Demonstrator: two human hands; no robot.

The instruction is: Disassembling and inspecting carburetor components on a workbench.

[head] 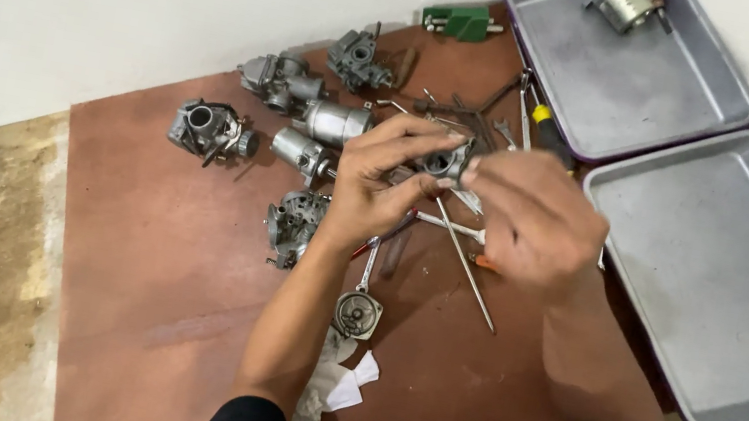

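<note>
Both hands meet above the brown board (159,286), gripping one small grey metal carburettor body (446,162) between them. The left hand (379,186) pinches it from the left with fingers and thumb curled round it; the right hand (531,216) closes on it from the right, fingertips (475,169) on its edge. The part sits raised off the board, between the two sets of fingertips. Its round bore faces up and towards the camera. So little of it shows between the fingers that its long axis cannot be told.

Below the hands lie a long thin rod (466,267), slanting down to the right, a spanner (368,265) and a round metal cover (358,314). Near the left forearm lie crumpled white paper scraps (335,387). Beyond the left hand are several more carburettors (211,129), spread in a loose group on the board. Beyond the right hand lie mixed hand tools (503,110) and a green block (462,22). To the right of the right hand stand two grey metal trays (716,288); the far one holds a metal part (622,0).
</note>
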